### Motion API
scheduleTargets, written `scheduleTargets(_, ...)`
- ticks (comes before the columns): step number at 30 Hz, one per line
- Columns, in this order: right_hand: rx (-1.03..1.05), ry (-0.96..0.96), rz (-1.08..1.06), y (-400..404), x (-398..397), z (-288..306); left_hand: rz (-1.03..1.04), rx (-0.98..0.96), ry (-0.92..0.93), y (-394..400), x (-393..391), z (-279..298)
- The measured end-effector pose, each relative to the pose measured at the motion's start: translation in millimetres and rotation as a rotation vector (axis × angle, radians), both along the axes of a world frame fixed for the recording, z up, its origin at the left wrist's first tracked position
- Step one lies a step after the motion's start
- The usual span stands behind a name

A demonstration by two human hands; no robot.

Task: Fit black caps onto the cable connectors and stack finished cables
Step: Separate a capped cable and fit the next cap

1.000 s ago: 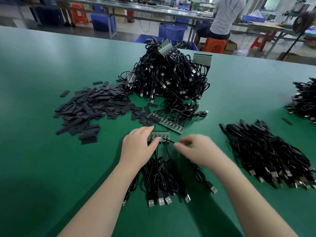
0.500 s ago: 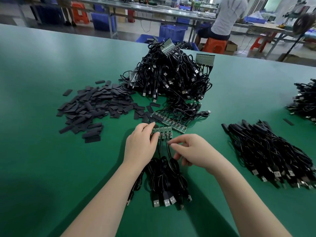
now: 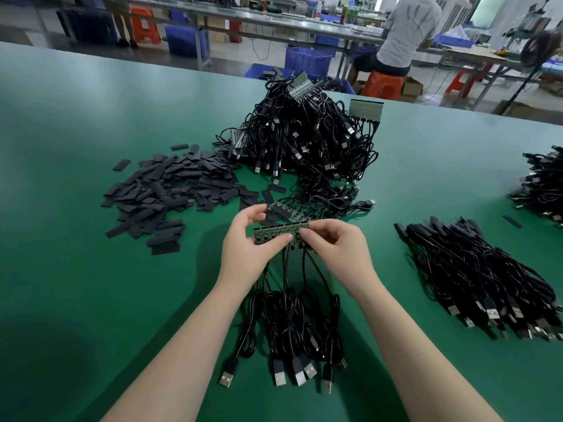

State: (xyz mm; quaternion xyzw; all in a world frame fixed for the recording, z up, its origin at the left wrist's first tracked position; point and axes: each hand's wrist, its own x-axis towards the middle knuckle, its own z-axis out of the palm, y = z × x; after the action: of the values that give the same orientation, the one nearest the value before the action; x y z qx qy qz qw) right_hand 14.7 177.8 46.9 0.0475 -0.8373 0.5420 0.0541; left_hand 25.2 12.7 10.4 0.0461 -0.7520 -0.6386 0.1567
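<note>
A green circuit-board strip [image 3: 274, 232] with several black cables hanging from it is lifted above the table. My left hand [image 3: 249, 248] pinches its left part and my right hand [image 3: 335, 248] pinches its right end. The cables' coils and USB plugs [image 3: 292, 370] lie below, between my forearms. A loose heap of flat black caps [image 3: 170, 193] lies to the left. A big pile of uncapped cables [image 3: 304, 147] sits behind. A stack of capped cables [image 3: 481, 275] lies to the right.
Another board strip [image 3: 281, 210] lies just behind my hands. A further cable pile [image 3: 542, 184] sits at the right edge of the green table [image 3: 76, 284]. Beyond the far edge are blue bins [image 3: 307, 59] and a seated person [image 3: 405, 35].
The board strip lay on the table under my left hand; both hands now hold it raised. My right hand moved in from the cable at the right onto the strip's end.
</note>
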Motion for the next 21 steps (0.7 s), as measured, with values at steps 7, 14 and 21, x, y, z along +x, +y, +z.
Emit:
scheduleTargets(7, -0.128, -0.023, 0.067, -0.8, 10.2, 7.4, -0.072, 0.131, -0.051, 1.6, -3.2, 1.7)
scheduleTargets(14, 0.031, 0.087, -0.002, 1.9, 11.9, 10.6, -0.046, 0.069, 0.001, 6.3, 0.8, 4.8)
scheduleTargets(21, 0.005, 0.143, -0.082, -3.0, 14.5, 2.9, -0.002, 0.069, 0.022, 11.6, 2.1, 7.2)
